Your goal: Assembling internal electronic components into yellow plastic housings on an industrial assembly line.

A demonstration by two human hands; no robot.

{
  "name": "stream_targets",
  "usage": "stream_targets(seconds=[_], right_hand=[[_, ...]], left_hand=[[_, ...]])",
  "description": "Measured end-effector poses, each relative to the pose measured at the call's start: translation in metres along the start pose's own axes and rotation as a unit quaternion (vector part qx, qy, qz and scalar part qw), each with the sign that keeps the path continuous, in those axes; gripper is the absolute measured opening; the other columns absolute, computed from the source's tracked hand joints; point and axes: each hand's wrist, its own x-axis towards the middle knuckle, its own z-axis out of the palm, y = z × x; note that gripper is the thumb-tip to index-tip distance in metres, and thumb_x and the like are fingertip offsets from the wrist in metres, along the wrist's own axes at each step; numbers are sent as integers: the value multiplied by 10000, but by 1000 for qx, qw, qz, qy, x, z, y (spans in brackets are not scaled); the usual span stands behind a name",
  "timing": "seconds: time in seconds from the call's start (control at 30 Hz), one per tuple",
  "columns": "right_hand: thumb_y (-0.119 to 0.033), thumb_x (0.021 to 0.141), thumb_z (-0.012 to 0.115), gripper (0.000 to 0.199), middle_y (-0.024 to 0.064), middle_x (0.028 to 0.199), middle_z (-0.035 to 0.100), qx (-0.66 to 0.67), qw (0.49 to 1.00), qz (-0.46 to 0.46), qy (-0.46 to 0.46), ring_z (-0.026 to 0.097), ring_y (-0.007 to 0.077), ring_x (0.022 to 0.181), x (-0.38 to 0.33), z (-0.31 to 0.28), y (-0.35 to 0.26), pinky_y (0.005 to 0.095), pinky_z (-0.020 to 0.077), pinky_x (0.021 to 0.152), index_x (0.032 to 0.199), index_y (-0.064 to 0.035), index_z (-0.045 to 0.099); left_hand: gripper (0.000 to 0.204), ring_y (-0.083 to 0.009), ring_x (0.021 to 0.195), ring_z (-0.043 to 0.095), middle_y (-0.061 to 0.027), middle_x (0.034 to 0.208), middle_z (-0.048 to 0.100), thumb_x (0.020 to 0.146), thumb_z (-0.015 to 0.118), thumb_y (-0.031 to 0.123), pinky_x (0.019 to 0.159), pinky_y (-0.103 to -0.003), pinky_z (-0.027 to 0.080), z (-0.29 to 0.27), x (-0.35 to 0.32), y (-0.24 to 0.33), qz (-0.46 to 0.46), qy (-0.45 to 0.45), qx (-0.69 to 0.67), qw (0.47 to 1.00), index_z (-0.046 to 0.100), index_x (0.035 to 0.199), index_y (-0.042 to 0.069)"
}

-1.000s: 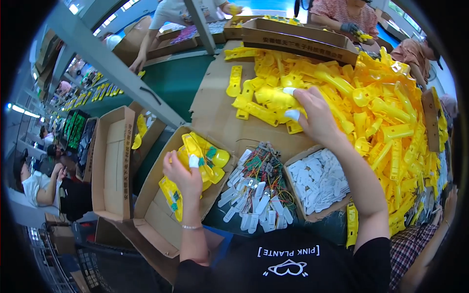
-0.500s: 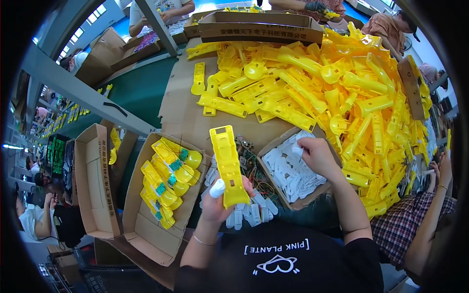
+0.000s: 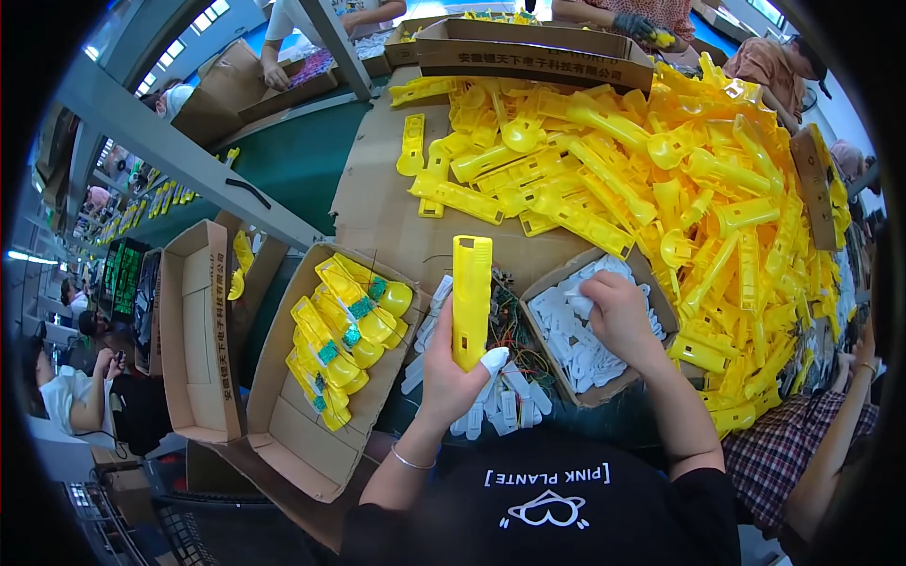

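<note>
Yellow parts heap [image 3: 679, 179] crowds right; bare cardboard [image 3: 387, 217] open.

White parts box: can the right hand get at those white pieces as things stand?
Probably yes. The right hand is already down inside the open cardboard box, fingers on the white pieces, with nothing covering them. The left hand holds the yellow housing upright, off to the side.
</note>
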Motion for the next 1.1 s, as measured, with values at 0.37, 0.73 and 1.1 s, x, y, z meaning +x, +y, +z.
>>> stream_targets(seconds=[0.37, 0.73, 1.1], right_hand=[[-4, 791, 609, 184, 58, 836, 608, 699, 685, 162, -126, 601, 95, 760, 9, 12, -81, 225, 493, 678, 935, -2, 495], [2, 721, 631, 140, 79, 797, 611, 370, 929, 24, -21, 586, 172, 700, 38, -13, -48, 265, 466, 615, 859, -10, 612], [-18, 577, 611, 184, 80, 811, 533, 127, 975, -139, -119, 502, 277, 792, 1, -5, -72, 379, 419, 693, 758, -35, 581]], left_hand=[[853, -196, 1091, 451, -110, 1208, 415, 756, 670, 214, 910, -301, 380, 5, -9, -6, -13, -93, -112, 989, 121, 1376, 9], [512, -127, 679, 509, -72, 846, 512, 787, 569, 122, 590, -249, 450, -51, -1, 14, 53, 92, -320, 941, 357, 1239, 6], [529, -142, 662, 529, -93, 806, 547, 735, 595, 120, 576, -259, 460, -49, -25, -13, -3, 158, -292, 943, 403, 1207, -23]])
